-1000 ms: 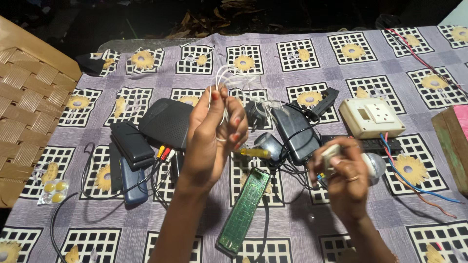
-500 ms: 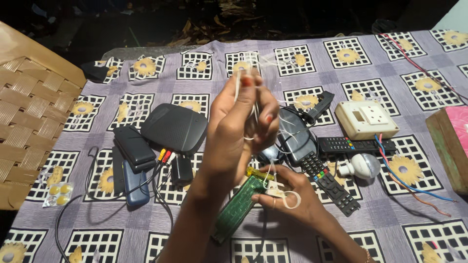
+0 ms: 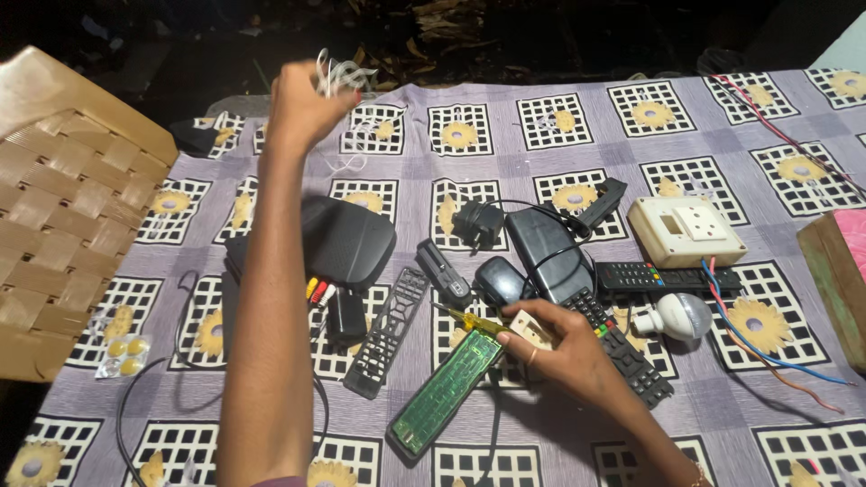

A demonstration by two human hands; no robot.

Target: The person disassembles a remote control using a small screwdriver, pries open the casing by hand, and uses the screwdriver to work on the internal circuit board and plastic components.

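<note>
My left hand point(image 3: 302, 99) is raised over the far left of the cloth, closed on a bundle of thin white wire point(image 3: 338, 77) that dangles below it. My right hand point(image 3: 559, 347) rests low near the middle, fingers pinching a small beige part point(image 3: 530, 326) beside a yellow-handled tester screwdriver point(image 3: 469, 320). Just under that hand lies a green remote circuit board point(image 3: 442, 392) and next to it an open black remote shell point(image 3: 388, 332).
A purple patterned cloth point(image 3: 541, 117) covers the table. On it lie a black set-top box point(image 3: 347, 239), black remotes point(image 3: 663, 275), a charger point(image 3: 476, 221), a white switch box point(image 3: 686, 230), a bulb point(image 3: 677, 316), red and blue wires point(image 3: 767, 356). A woven tan chair point(image 3: 63, 225) stands left.
My left hand has swung up and to the far left with the white wire. My right hand has moved in from the bulb to the middle and taken the small beige part.
</note>
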